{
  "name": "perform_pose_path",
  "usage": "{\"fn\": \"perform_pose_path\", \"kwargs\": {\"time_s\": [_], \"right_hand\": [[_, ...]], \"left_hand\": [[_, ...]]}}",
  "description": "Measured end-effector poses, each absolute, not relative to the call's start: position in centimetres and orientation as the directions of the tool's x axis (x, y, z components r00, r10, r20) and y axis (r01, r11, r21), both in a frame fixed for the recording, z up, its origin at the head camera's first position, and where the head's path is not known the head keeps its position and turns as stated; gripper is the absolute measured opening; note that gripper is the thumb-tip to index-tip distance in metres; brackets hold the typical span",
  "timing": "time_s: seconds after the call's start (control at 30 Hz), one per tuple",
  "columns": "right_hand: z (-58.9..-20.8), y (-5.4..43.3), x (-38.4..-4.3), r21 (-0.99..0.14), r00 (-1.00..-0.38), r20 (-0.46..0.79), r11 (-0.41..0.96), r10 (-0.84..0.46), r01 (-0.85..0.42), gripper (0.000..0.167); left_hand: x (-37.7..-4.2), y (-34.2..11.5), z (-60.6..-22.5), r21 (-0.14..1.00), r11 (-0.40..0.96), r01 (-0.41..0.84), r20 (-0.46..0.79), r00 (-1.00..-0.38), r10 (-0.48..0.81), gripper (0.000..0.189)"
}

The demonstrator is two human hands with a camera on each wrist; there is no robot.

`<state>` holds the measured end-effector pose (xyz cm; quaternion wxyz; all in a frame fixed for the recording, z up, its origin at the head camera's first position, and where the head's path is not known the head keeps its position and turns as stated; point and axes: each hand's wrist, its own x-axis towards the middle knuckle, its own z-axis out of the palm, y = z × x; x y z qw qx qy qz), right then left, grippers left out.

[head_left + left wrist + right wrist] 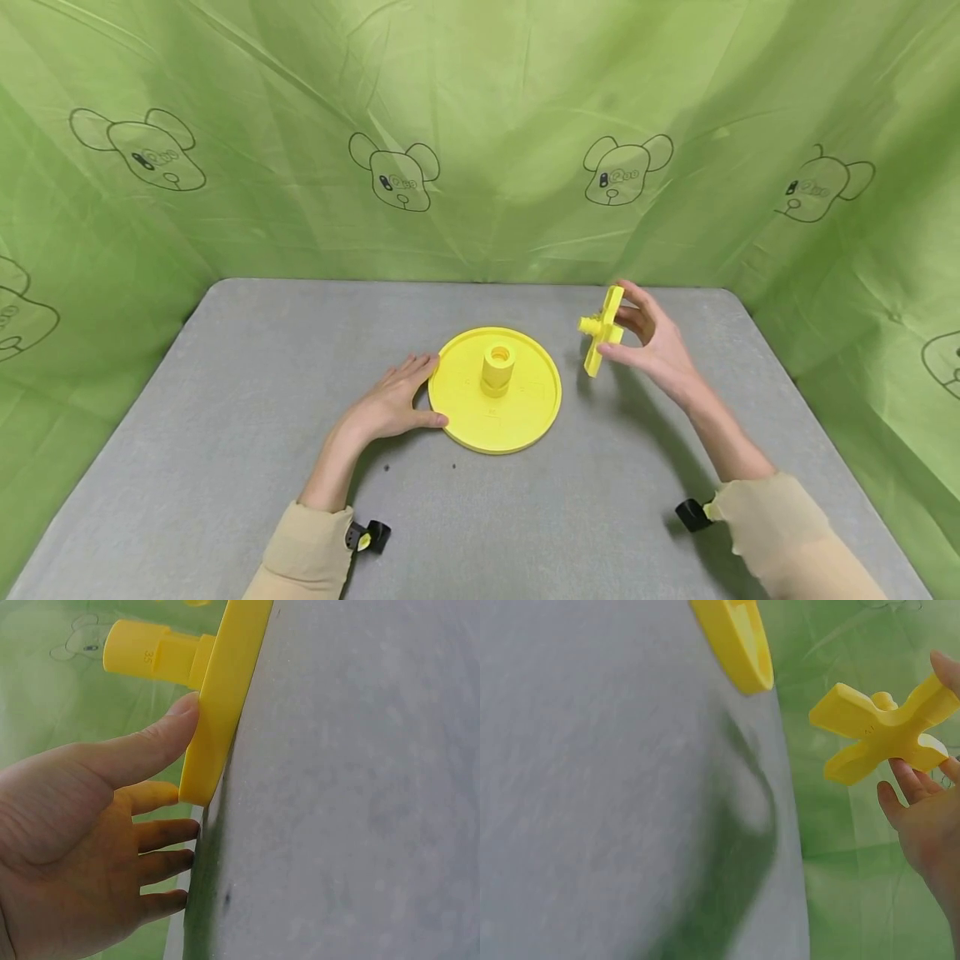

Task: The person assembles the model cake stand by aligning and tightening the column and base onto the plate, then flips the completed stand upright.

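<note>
A round yellow plastic plate [465,408] with a raised rim lies on the table, and a hollow stepped post [498,367] stands upright at its centre. My left hand [386,404] rests at the plate's left edge. Its thumb and index finger touch the rim, and the other fingers stretch out fairly straight in the left wrist view. To the right of the plate, my right hand [660,346] holds a yellow cross-shaped piece [609,321] up above the table between thumb and fingers. A short peg [588,326] on that piece points left, toward the plate. The right wrist view shows its four-armed face [889,735].
The grey table [300,350] is enclosed at the back and sides by green cloth [510,233] with printed bear heads. A few dark specks [386,468] lie near my left wrist. Small black devices [693,515] are strapped at both wrists.
</note>
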<state>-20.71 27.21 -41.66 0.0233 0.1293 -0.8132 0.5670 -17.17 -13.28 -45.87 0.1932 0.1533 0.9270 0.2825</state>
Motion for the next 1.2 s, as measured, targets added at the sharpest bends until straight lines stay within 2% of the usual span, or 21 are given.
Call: {"fn": "perform_pose_path", "kwargs": {"time_s": [0.2,0.5,0.83,1.2], "right_hand": [[-40.7,25.5,-21.0,-0.916,-0.948,0.225,0.283,-0.226,-0.285,0.096],[-39.5,23.4,-20.9,-0.899,-0.94,0.205,0.327,-0.273,-0.291,0.097],[-39.5,20.9,-21.2,-0.889,-0.913,0.218,0.316,-0.344,-0.331,0.1],[-39.4,18.8,-20.9,-0.806,-0.872,0.22,0.422,-0.438,-0.415,0.103]], "left_hand": [[-17.1,-13.4,-45.9,0.58,0.796,0.175,-0.272,-0.879,0.391,0.102],[-17.1,-13.3,-45.9,0.579,0.797,0.172,-0.271,-0.881,0.387,0.102],[-17.2,-13.3,-45.9,0.579,0.796,0.173,-0.273,-0.879,0.39,0.102],[-17.3,-13.3,-46.0,0.575,0.797,0.188,-0.262,-0.88,0.396,0.102]]}}
